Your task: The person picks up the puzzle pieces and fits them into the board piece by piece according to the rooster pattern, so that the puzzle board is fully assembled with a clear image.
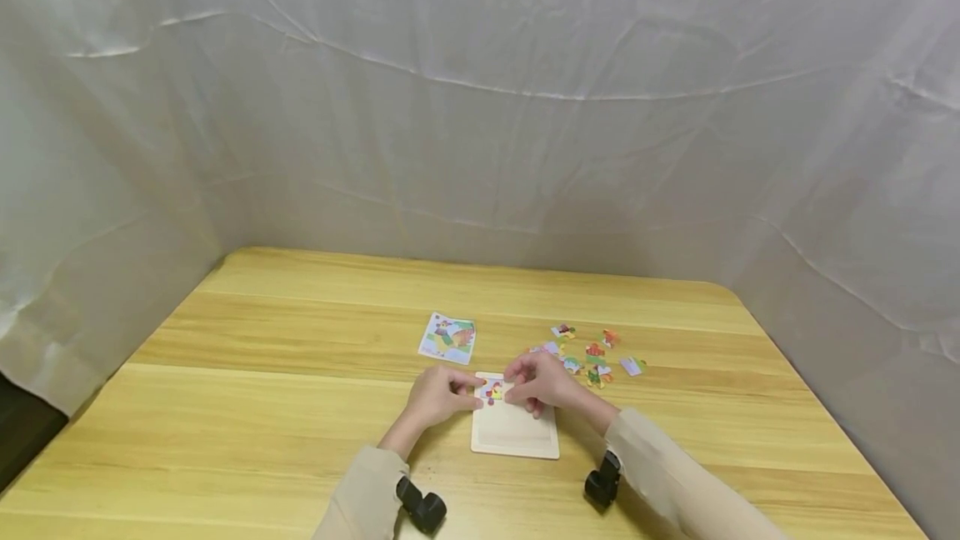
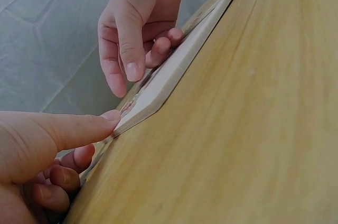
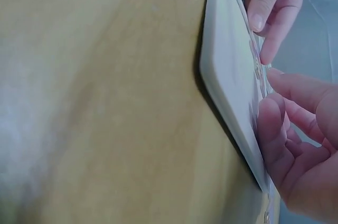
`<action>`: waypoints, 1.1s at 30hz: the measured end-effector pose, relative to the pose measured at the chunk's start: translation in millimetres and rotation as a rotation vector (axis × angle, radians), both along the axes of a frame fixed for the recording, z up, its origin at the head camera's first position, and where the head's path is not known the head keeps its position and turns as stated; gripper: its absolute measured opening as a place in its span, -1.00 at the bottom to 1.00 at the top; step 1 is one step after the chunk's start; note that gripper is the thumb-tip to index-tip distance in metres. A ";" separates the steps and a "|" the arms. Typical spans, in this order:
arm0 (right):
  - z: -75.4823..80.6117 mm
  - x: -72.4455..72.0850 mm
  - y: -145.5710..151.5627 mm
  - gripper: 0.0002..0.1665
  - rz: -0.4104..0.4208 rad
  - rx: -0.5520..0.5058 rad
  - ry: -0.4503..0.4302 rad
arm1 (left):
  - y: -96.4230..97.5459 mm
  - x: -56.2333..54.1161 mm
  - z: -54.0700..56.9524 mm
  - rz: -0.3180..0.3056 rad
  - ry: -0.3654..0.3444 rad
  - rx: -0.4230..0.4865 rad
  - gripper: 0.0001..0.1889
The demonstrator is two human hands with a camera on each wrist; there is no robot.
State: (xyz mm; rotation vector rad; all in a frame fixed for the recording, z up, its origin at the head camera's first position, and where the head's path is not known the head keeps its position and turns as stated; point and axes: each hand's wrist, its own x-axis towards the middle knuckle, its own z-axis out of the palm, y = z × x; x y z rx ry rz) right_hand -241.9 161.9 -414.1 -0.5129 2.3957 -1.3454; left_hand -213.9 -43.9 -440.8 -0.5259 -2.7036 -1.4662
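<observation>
A pale wooden puzzle tray (image 1: 517,433) lies on the table, with a few joined colourful puzzle pieces (image 1: 492,392) in its upper left corner. My left hand (image 1: 438,397) is at the tray's left edge, its thumb and index finger stretched out to touch the rim; the other fingers are bent beneath in the left wrist view. Across the upper right of the tray reaches my right hand (image 1: 543,382), thumb and index finger apart beside the joined pieces. In the left wrist view nothing shows between the right hand's fingertips (image 2: 133,71). That hand covers the tray's upper right corner.
Loose puzzle pieces (image 1: 595,350) are scattered on the wooden table (image 1: 262,407) beyond and right of the right hand. A printed picture card (image 1: 447,338) lies behind the tray, to the left. Pale curtains (image 1: 480,107) hang around the table's back and sides.
</observation>
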 end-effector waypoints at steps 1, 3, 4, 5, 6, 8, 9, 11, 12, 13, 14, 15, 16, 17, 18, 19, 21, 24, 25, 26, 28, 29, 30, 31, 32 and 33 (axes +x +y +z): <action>0.2 -0.1 0.8 -0.70 -0.006 -0.003 -0.005 | -0.1 0.1 0.4 0.001 0.003 -0.002 -0.76; 1.0 -0.1 2.6 -0.71 -0.017 -0.012 -0.014 | 0.0 0.3 1.3 0.001 0.008 -0.007 -0.76; 1.4 -0.2 3.6 -0.71 -0.021 -0.019 -0.016 | 0.1 0.3 1.6 0.001 0.009 -0.009 -0.76; 1.8 -0.2 4.6 -0.71 -0.026 -0.022 -0.018 | 0.1 0.3 1.8 0.001 0.010 -0.010 -0.76; 2.4 -0.1 5.7 -0.72 -0.029 -0.027 -0.019 | 0.1 0.3 1.9 0.000 0.010 -0.009 -0.76; 3.4 0.3 7.9 -0.72 -0.036 -0.034 -0.022 | 0.0 0.3 1.9 0.000 0.007 -0.005 -0.76; 3.6 0.5 9.2 -0.73 -0.037 -0.034 -0.020 | -0.1 0.3 1.6 -0.001 0.006 -0.003 -0.76; 3.7 1.0 11.7 -0.73 -0.039 -0.040 -0.021 | -0.3 0.4 0.9 -0.002 0.006 0.001 -0.75; 3.7 1.3 12.9 -0.73 -0.039 -0.046 -0.023 | -0.3 0.2 0.8 -0.001 0.004 0.002 -0.75; 2.9 1.3 14.4 -0.74 -0.039 -0.054 -0.025 | -0.3 0.3 0.6 -0.001 0.005 0.003 -0.75; 2.4 1.6 15.7 -0.74 -0.040 -0.060 -0.025 | -0.2 0.2 0.6 0.001 0.004 0.003 -0.76; 1.9 1.8 17.0 -0.74 -0.041 -0.067 -0.024 | -0.2 0.3 0.6 0.001 0.003 0.004 -0.76; 1.1 1.8 18.3 -0.74 -0.042 -0.074 -0.022 | -0.2 0.4 0.6 0.002 0.003 0.004 -0.76; 0.2 1.9 19.7 -0.74 -0.046 -0.075 -0.018 | -0.2 0.5 0.6 0.002 0.003 0.005 -0.76; -0.6 2.0 21.1 -0.74 -0.048 -0.076 -0.012 | -0.2 0.6 0.7 0.003 0.001 0.006 -0.76; -1.5 1.9 22.4 -0.74 -0.047 -0.076 -0.006 | -0.2 0.7 0.6 0.003 0.001 0.006 -0.76; -2.4 1.9 25.0 -0.72 -0.046 -0.072 0.005 | -0.4 0.9 0.3 0.003 0.002 0.007 -0.76; -3.3 2.0 28.8 -0.71 -0.047 -0.076 0.008 | -0.6 1.1 0.0 0.003 0.006 0.008 -0.76; -3.5 2.1 30.1 -0.71 -0.051 -0.076 0.008 | -0.5 1.2 0.0 0.002 0.008 0.009 -0.76; -3.4 2.2 31.6 -0.72 -0.056 -0.078 0.008 | -0.5 1.2 0.0 0.000 0.009 0.009 -0.76; -3.5 2.3 35.0 -0.72 -0.068 -0.084 0.007 | -0.4 1.3 -0.1 -0.003 0.011 0.009 -0.76; -3.6 2.3 36.9 -0.71 -0.073 -0.086 0.006 | -0.3 1.3 -0.1 -0.004 0.011 0.009 -0.76; -3.7 2.1 39.0 -0.71 -0.077 -0.088 0.004 | -0.3 1.3 -0.1 -0.005 0.011 0.008 -0.76; -3.9 1.9 41.0 -0.70 -0.082 -0.089 0.006 | -0.2 1.3 -0.1 -0.005 0.011 0.007 -0.76; -4.2 1.6 43.1 -0.69 -0.083 -0.091 0.007 | -0.1 1.2 -0.1 -0.004 0.011 0.006 -0.76; -4.5 1.3 45.2 -0.69 -0.087 -0.089 0.009 | 0.0 1.1 -0.1 -0.003 0.011 0.005 -0.76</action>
